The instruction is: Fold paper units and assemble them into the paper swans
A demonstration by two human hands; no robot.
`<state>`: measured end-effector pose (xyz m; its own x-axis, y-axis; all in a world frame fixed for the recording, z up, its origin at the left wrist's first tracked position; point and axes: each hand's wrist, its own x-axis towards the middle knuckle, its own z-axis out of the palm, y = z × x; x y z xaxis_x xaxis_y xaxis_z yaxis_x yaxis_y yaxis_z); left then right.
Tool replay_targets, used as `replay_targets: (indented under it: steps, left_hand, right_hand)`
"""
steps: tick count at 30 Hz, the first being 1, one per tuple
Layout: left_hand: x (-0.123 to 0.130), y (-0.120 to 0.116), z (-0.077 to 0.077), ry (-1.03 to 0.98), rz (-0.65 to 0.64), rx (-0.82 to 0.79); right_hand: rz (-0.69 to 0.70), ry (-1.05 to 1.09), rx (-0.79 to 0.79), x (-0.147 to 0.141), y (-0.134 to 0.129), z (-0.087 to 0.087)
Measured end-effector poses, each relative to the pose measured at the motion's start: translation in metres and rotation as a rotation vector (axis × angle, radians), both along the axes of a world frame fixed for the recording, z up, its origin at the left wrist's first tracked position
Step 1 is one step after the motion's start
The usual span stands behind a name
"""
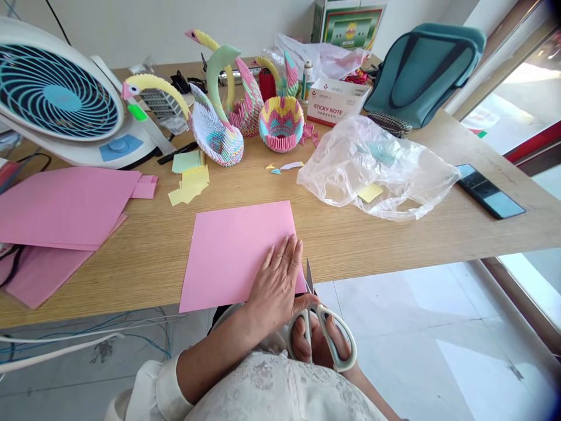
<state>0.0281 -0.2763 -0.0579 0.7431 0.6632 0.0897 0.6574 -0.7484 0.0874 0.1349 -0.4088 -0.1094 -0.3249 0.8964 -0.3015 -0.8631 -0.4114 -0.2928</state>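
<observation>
A sheet of pink paper lies at the front edge of the table, its near side reaching past the edge. My left hand is spread flat on its right part, fingers stretched out and thumb pointing toward the scissors. With my right hand I hold white-handled scissors, fingers through both loops. The blades point away from me at the sheet's near right corner and stand slightly apart. Whether they touch the paper there I cannot tell.
More pink sheets lie at the left below a fan. Behind are yellow and green paper slips, folded paper swans, a sticky note box, a plastic bag, a teal bag and a phone.
</observation>
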Motion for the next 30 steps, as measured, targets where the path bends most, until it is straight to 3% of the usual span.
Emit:
replay_targets:
  steps: [7, 16, 30]
  left_hand:
    - [-0.019, -0.009, 0.013, -0.014, 0.027, 0.026]
    - [-0.025, -0.015, -0.003, 0.095, 0.037, 0.049]
    - [-0.026, -0.014, -0.004, 0.109, 0.024, 0.069]
  right_hand:
    - [-0.009, -0.011, 0.005, 0.002, 0.0, 0.003]
    - [-0.04, -0.081, 0.023, -0.001, 0.001, 0.001]
    - [-0.038, -0.062, -0.022, -0.002, 0.001, 0.002]
